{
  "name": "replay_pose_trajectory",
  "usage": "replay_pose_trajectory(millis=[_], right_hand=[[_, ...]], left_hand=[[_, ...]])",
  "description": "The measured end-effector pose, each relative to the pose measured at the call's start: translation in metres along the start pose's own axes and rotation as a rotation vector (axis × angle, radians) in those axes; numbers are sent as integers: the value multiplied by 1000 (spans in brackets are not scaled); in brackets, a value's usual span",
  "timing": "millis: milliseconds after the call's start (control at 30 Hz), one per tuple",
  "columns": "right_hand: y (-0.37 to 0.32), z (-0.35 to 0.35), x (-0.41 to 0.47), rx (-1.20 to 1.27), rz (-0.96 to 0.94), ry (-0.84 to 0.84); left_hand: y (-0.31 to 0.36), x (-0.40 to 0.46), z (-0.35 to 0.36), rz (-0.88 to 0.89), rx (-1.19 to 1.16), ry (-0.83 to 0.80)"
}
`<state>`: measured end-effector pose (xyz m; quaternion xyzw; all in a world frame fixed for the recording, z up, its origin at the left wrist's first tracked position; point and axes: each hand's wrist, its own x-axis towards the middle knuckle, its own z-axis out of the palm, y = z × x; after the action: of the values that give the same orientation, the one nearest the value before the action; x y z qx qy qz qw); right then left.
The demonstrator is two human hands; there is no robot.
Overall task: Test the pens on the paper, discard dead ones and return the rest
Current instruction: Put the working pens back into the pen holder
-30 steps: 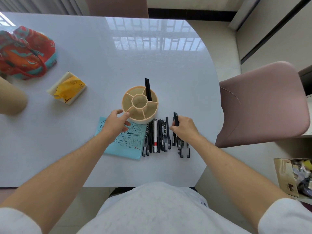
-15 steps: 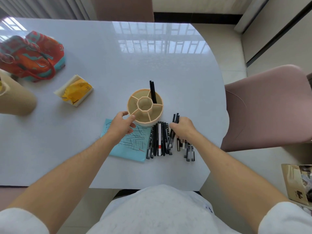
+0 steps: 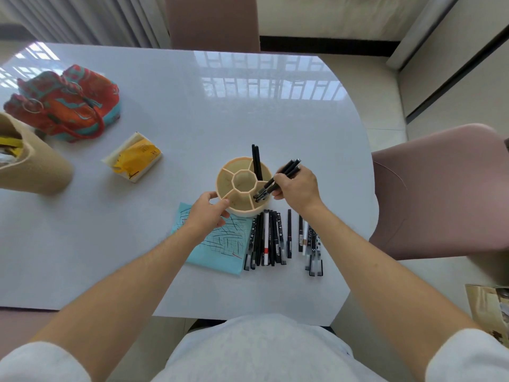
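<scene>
A round beige pen holder (image 3: 237, 208) with several compartments stands mid-table. Two black pens (image 3: 256, 161) stand upright in its far compartment. My right hand (image 3: 296, 188) grips a small bunch of black pens (image 3: 286, 169), tilted, their lower ends inside the holder's right compartment. My left hand (image 3: 208, 213) holds the holder's near-left wall. A blue paper (image 3: 217, 244) covered in scribbled lines lies under my left wrist. Several pens lie in a row (image 3: 267, 238) right of the paper, and a second group (image 3: 309, 244) lies further right.
A red and teal bag (image 3: 66, 103) sits far left. A beige cylindrical container (image 3: 30, 166) lies at the left edge. A yellow and white packet (image 3: 133, 157) lies between them and the holder. A pink chair (image 3: 440, 188) stands right of the table.
My right hand lifted a few pens from the right group on the table and carried them up and back to the holder, lowering their ends into it. My left hand stayed at the holder.
</scene>
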<state>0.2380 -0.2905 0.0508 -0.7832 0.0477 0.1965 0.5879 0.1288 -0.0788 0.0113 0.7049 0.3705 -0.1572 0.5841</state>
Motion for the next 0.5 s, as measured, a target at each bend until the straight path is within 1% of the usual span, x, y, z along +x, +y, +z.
replay_pose_trajectory(millis=[167,233,333,433,500], right_hand=[[3,-6,1,17,-47,57],[7,-6,2,-39,-53,12],[16,1,-2,-142,-15,-74],[22,5,-5,-129,20,-63],[26,-1,-6,-118,11,-84]], left_hand=[[0,-1,0,2,-4,6],[-1,-1,1,0,-4,10],[-2,1,3,-3,-5,5],[-3,0,2,4,-5,-8],[-2,-1,1,7,-1,-9]])
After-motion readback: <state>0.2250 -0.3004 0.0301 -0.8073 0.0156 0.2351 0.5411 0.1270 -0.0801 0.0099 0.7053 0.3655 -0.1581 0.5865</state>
